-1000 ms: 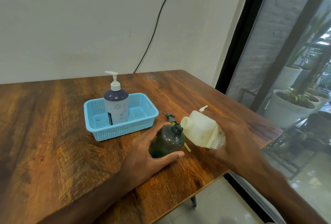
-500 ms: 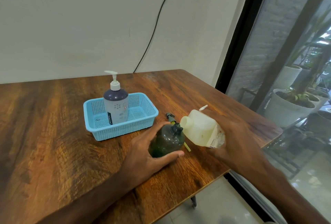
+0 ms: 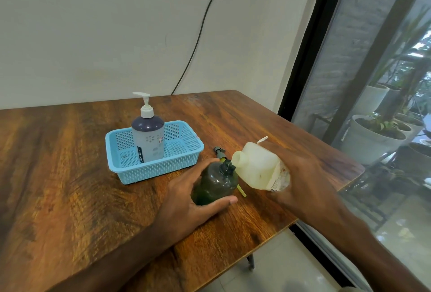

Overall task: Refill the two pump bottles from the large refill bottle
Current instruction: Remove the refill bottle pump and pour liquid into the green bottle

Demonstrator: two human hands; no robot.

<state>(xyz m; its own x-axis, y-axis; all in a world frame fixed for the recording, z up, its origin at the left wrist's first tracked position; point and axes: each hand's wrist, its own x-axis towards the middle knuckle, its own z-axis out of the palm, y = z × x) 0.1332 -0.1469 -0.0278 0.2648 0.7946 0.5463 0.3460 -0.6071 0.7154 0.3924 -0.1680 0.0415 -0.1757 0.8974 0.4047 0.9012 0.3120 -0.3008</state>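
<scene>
My left hand grips a dark green pump bottle that stands on the wooden table with its neck uncapped. My right hand holds the pale cream refill bottle tilted on its side, its open mouth right beside the green bottle's neck. The green bottle's pump head with its yellow-green tube lies on the table just behind. A second pump bottle, grey-white with a dark top and white pump, stands upright in a light blue basket.
The table's right edge and near corner are close to the bottles, with tiled floor below. A black cable runs down the wall behind. A glass door with potted plants outside is at the right.
Hardly anything has moved; the refill bottle stays tilted at the green bottle's neck, and both hands keep their grips.
</scene>
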